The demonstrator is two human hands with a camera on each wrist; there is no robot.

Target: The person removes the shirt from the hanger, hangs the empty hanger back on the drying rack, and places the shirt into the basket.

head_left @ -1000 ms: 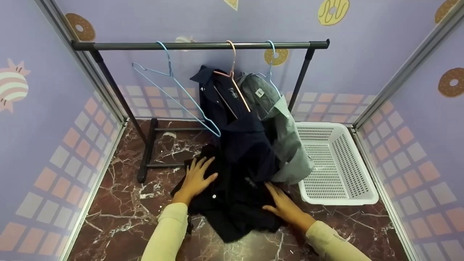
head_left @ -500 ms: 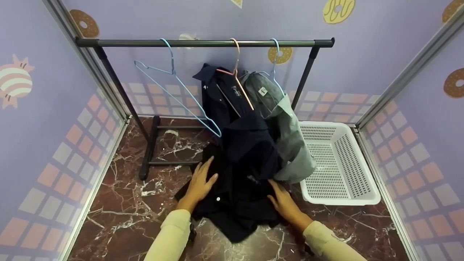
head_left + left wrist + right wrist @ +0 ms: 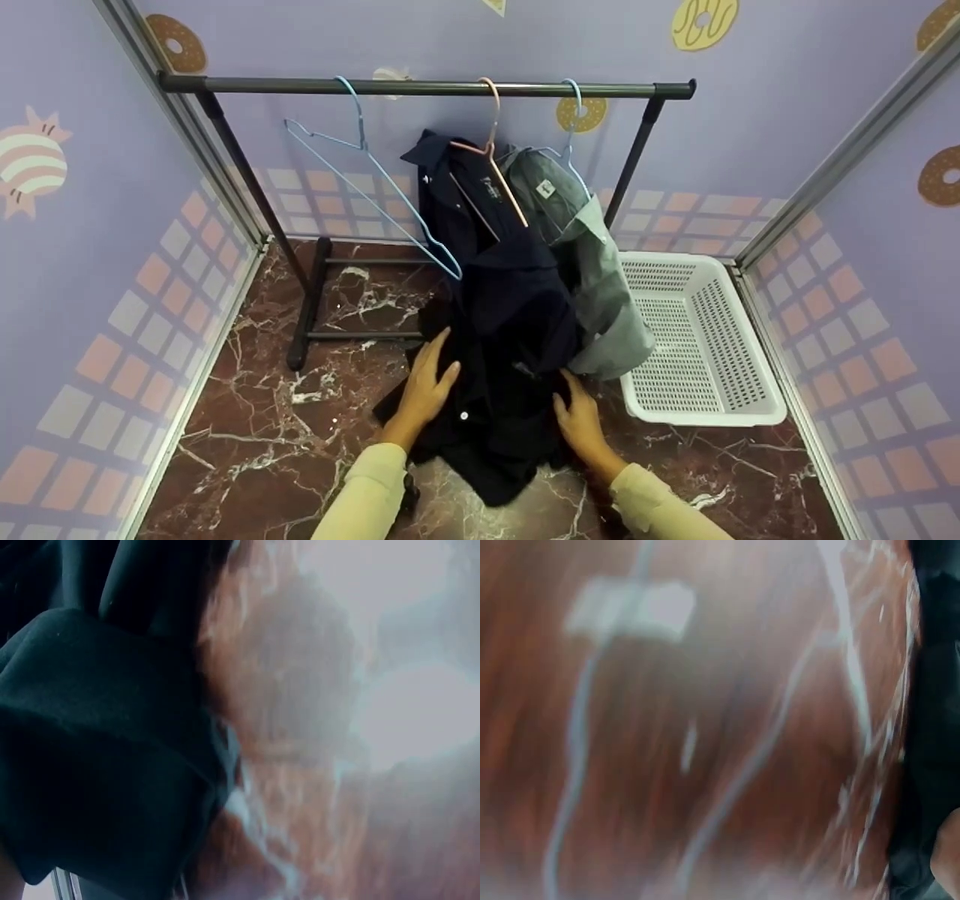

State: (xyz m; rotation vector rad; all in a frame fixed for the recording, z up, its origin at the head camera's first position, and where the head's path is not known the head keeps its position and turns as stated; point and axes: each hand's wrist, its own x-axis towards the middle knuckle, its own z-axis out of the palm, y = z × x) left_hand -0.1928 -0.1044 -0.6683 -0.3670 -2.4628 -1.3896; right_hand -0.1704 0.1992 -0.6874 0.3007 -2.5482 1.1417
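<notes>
Two shirts already hang; your flat, open left hand (image 3: 427,382) and right hand (image 3: 579,420) press the dark shirt (image 3: 495,405), unhung, mid-floor.

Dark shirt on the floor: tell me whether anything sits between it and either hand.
Nothing visible does. The left hand lies flat on the dark shirt, and the right hand rests on its other edge. The hanging dark shirt drapes just above, between the hands, without covering either.
</notes>
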